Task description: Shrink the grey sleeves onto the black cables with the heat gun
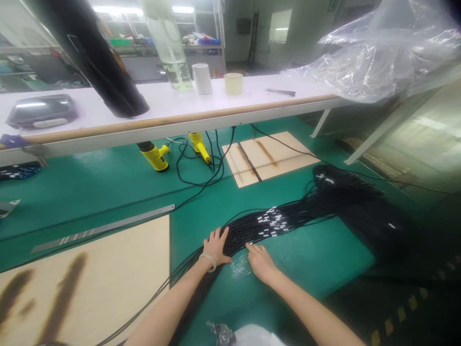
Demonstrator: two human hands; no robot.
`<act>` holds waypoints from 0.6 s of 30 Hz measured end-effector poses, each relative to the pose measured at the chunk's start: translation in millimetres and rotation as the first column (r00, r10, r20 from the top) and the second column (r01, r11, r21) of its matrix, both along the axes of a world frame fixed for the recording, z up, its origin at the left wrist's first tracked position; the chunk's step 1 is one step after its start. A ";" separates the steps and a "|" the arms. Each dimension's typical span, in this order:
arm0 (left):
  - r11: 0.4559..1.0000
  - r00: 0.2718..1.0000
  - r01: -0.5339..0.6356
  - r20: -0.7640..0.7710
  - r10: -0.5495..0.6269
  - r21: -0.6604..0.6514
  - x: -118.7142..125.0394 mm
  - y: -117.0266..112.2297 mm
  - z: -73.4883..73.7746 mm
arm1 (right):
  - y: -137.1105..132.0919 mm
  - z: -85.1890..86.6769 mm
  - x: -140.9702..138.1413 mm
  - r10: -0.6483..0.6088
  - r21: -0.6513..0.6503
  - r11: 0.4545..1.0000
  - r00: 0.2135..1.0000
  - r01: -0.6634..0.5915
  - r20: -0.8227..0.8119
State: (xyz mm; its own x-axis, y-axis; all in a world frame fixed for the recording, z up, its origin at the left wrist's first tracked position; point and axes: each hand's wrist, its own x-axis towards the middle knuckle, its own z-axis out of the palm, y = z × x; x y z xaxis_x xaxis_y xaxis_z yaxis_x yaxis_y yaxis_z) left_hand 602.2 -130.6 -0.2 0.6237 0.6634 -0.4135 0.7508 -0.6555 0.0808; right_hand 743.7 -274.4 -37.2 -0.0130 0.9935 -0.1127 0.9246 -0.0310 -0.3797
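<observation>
A thick bundle of black cables (pixel 248 229) with many small white labels (pixel 274 222) runs across the green table. My left hand (pixel 216 247), wearing a pale bangle (pixel 209 261), lies over the bundle with its fingers spread, pressing on the cables. Close to the bundle's near edge, my right hand (pixel 262 262) has its thumb and forefinger pinched together. A tiny white bit shows at those fingertips, too small to name. Between the hands sits crumpled clear plastic (pixel 240 267) on the table. Toward the right, the cables gather into a dark heap (pixel 360 206).
Two yellow heat guns (pixel 155 157) rest under the raised shelf (pixel 173 117). A steel ruler (pixel 118 222) lies beside a scorched board (pixel 137 259); another board (pixel 270 158) is farther back. On the shelf stand a tape roll (pixel 234 84), a spray bottle (pixel 173 53) and plastic bags (pixel 378 62).
</observation>
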 end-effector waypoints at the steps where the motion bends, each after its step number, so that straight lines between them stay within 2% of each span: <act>1: 1.000 1.000 -0.001 0.001 0.001 -0.003 -0.3 0.1 -0.2 | -0.8 -1.3 1.6 -0.020 -0.003 1.000 1.000 0.020 -0.016; 6: 1.000 1.000 -0.004 0.005 0.004 -0.009 -1.6 0.1 -1.1 | -3.1 -2.1 20.5 -0.197 -0.010 0.980 0.972 0.197 -0.127; 10: 1.000 1.000 -0.007 0.000 0.007 -0.006 0.1 -0.4 -0.8 | -9.8 1.9 44.0 -0.372 -0.022 0.924 0.884 0.382 -0.284; 14: 0.999 1.000 -0.029 0.000 0.029 0.032 8.5 -2.5 1.2 | -25.9 3.5 48.2 -0.530 -0.104 0.821 0.682 0.561 -0.505; 18: 0.991 0.997 -0.083 0.005 0.083 0.103 19.1 -7.8 4.2 | -48.8 2.7 17.8 -0.622 -0.342 0.739 0.392 0.581 -0.678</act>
State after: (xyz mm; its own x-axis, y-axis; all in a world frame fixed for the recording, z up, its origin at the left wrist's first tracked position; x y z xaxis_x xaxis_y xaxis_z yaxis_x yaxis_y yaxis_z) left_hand 621.3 -138.5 4.0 0.5650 0.7517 -0.3401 0.8029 -0.5958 0.0170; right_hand 761.5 -323.2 -34.5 0.4914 0.7711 -0.4048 0.0733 -0.4998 -0.8630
